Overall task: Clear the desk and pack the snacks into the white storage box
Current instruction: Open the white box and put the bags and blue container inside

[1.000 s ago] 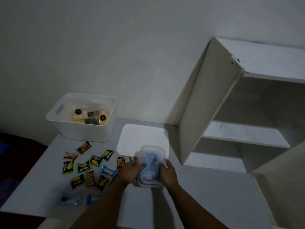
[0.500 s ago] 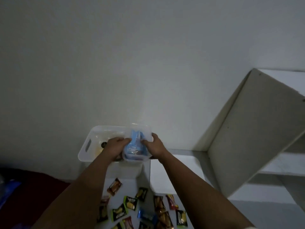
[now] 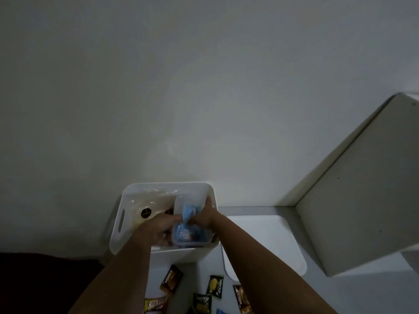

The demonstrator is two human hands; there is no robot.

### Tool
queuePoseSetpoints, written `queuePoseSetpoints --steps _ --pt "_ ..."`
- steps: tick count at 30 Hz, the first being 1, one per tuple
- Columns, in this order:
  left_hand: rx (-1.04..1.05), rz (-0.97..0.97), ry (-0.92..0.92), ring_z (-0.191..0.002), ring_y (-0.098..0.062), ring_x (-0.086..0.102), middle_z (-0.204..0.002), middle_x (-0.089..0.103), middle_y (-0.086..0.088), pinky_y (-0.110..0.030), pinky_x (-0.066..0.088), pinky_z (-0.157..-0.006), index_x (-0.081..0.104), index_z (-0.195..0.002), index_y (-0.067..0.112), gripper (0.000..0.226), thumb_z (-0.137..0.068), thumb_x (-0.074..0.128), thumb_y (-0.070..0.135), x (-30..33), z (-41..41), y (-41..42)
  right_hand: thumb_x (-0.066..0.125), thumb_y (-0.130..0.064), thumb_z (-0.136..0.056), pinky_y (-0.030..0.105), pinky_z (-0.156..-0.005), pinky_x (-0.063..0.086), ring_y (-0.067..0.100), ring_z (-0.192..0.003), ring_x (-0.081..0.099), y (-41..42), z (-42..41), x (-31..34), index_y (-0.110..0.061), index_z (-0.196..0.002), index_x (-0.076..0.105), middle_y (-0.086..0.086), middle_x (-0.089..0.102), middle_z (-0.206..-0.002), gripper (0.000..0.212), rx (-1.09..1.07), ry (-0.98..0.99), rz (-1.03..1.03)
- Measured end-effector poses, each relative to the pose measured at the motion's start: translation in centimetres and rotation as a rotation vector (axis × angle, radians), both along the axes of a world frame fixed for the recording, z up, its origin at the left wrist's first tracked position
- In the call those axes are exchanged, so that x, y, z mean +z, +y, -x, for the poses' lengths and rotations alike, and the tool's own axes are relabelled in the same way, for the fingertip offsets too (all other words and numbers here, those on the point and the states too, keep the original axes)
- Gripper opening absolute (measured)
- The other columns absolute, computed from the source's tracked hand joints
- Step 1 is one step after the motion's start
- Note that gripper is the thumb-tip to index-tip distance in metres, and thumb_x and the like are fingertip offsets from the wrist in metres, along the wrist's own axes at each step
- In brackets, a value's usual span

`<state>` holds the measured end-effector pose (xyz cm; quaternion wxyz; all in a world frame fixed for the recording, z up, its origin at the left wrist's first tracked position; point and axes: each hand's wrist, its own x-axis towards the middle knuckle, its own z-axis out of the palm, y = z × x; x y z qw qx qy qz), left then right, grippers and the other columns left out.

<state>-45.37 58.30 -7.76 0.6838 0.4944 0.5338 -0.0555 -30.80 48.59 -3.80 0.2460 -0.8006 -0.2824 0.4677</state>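
A person is leaning over a white desk and both hands are reaching into the white storage box, which is sitting at the back of the desk against the wall. Between the hands, a clear plastic container with blue packets inside is resting in the right-hand half of the box, its near edge close to the box's front wall. The left hand is gripping the container's left side with curled fingers. The right hand is holding the right side, its fingers wrapped over the edge next to the blue contents (how tightly is hard to judge in the dim light).

In the left half of the box, a clear bag of pastries is lying, one dark round label showing on it.

Just to the right of the box, a white lid is lying flat on the desk. On the desk in front of the box, small snack sachets are lying scattered: a brown sachet nearest the box, a black-and-green sachet to its right, another brown one further right, and a yellow-and-red wrapper at the bottom edge of the view.

At the right, the side panel of a white shelf unit is standing on the desk.
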Motion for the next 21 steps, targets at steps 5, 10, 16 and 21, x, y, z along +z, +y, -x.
queuePoseSetpoints --steps 5,10,16,21 --pt "-0.073 0.037 0.062 -0.101 -0.034 0.073 -0.105 0.076 -0.017 -0.050 0.059 -0.090 0.069 -0.108 0.009 0.037 -0.078 0.081 0.027 -2.9 0.2 0.9 0.085 -0.029 -0.079 0.051 -0.119 0.034 0.035 -0.147 0.033 0.4 1.3 -3.3 -0.021 -0.157 -0.021 0.013 0.026 -0.163 0.132 -0.042 0.006 -0.024" --pt "-0.080 0.101 0.087 -0.099 -0.033 0.074 -0.108 0.075 -0.017 -0.051 0.060 -0.088 0.069 -0.112 0.011 0.045 -0.071 0.081 0.026 -4.6 0.1 1.6 0.082 -0.044 -0.079 0.052 -0.116 0.038 0.039 -0.144 0.038 0.7 1.9 -4.8 -0.033 -0.154 -0.027 0.016 0.032 -0.161 0.133 -0.033 -0.071 0.026" --pt "-0.147 0.087 0.058 -0.107 -0.033 0.070 -0.115 0.072 -0.016 -0.048 0.059 -0.090 0.067 -0.115 0.013 0.032 -0.084 0.073 0.018 -4.2 0.0 1.7 0.083 -0.051 -0.075 0.049 -0.114 0.040 0.041 -0.140 0.043 1.7 1.2 -5.7 -0.035 -0.146 -0.039 0.021 0.033 -0.159 0.143 0.008 -0.152 0.161" --pt "-0.193 0.185 0.068 -0.103 -0.033 0.072 -0.121 0.069 -0.021 -0.040 0.062 -0.074 0.064 -0.119 0.009 0.038 -0.085 0.073 0.023 -4.2 0.2 2.4 0.065 -0.043 -0.095 0.045 -0.127 0.007 0.032 -0.155 0.014 1.5 0.7 -3.5 -0.005 -0.145 -0.038 0.017 0.010 -0.168 0.120 0.195 -0.115 0.236"
